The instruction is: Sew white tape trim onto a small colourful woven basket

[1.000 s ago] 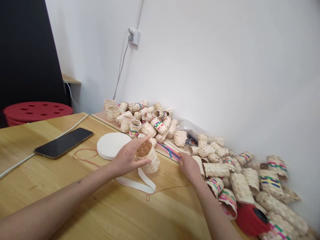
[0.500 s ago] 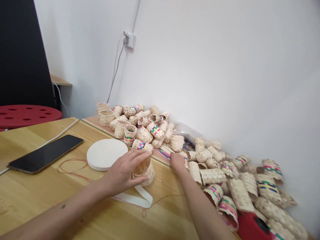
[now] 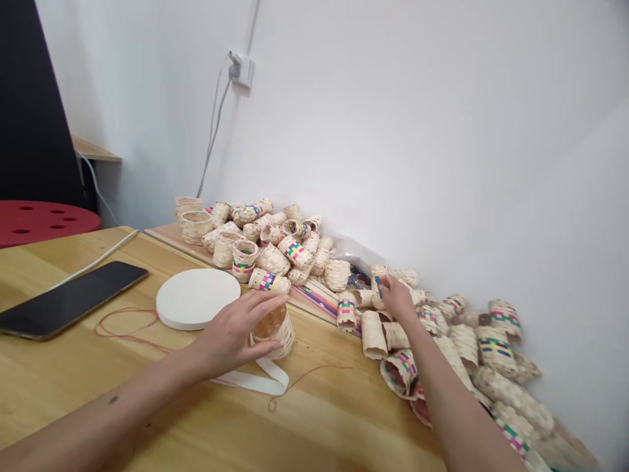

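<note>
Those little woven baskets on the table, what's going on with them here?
A person's left hand curves around a plain woven basket; how firmly it grips is hard to tell. The right hand is over the heap of woven pieces by the wall, seeming to pinch a small blue piece. A white roll of tape lies flat beyond the left forearm, and a phone lies farther left.

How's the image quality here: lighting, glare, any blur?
Head view: bright light, the wall nearly washed out; head view: a soft sheen on the wooden table; head view: woven baskets at the lower right look smeared, while the left hand reads clearer and the blue strip in the right hand is small and soft.
</note>
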Tool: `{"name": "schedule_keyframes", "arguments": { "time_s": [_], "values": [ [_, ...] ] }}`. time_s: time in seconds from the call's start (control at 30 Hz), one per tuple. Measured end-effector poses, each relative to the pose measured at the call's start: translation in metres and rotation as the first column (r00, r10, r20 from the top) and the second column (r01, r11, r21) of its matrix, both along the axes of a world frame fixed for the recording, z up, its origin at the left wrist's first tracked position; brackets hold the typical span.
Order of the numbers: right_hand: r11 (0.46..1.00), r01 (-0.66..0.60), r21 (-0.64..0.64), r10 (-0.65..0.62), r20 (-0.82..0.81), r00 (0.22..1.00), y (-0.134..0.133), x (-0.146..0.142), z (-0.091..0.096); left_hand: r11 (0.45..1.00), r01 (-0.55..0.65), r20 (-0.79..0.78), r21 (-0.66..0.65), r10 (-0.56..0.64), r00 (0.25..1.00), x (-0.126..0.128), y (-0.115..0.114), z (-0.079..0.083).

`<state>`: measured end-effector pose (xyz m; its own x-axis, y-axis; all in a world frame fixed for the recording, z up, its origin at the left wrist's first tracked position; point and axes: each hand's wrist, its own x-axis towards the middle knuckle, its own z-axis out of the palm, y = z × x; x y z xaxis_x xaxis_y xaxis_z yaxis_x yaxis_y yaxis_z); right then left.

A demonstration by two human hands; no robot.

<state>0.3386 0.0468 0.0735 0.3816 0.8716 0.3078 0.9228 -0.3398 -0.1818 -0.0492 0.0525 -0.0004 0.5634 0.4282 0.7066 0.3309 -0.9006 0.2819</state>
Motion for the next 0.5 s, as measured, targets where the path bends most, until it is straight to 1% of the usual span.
{"name": "schedule_keyframes", "arguments": {
  "time_s": [0.1,0.17,0.27,0.33,0.4,0.47,0.5],
  "values": [
    [0.999,-0.022,0.031,0.02,0.054,0.998,-0.011,0.006,-0.005,1.0,0.01,0.008,0.002,-0.01,1.0,0.0,0.001,-0.002],
    [0.997,-0.053,0.053,0.05,0.067,0.997,-0.016,0.006,-0.008,1.0,0.02,0.013,0.004,-0.02,1.0,0.0,0.001,-0.003],
    [0.987,-0.103,0.12,0.097,0.054,0.994,-0.021,-0.008,-0.006,0.999,0.043,0.017,-0.001,-0.043,0.999,0.001,0.0,-0.002],
    [0.973,-0.157,0.167,0.156,0.021,0.988,-0.027,-0.029,-0.003,0.997,0.07,0.022,-0.02,-0.069,0.997,0.002,-0.004,0.001],
    [0.952,-0.248,0.177,0.257,-0.03,0.966,-0.039,-0.058,-0.005,0.992,0.111,0.029,-0.055,-0.109,0.994,0.003,-0.009,0.006],
    [0.911,-0.389,0.135,0.404,-0.113,0.908,-0.06,-0.093,-0.011,0.981,0.167,0.033,-0.095,-0.165,0.986,0.004,-0.016,0.01],
    [0.872,-0.479,0.104,0.49,-0.174,0.854,-0.073,-0.109,-0.016,0.973,0.198,0.035,-0.115,-0.196,0.98,0.005,-0.019,0.012]
  ]
}}
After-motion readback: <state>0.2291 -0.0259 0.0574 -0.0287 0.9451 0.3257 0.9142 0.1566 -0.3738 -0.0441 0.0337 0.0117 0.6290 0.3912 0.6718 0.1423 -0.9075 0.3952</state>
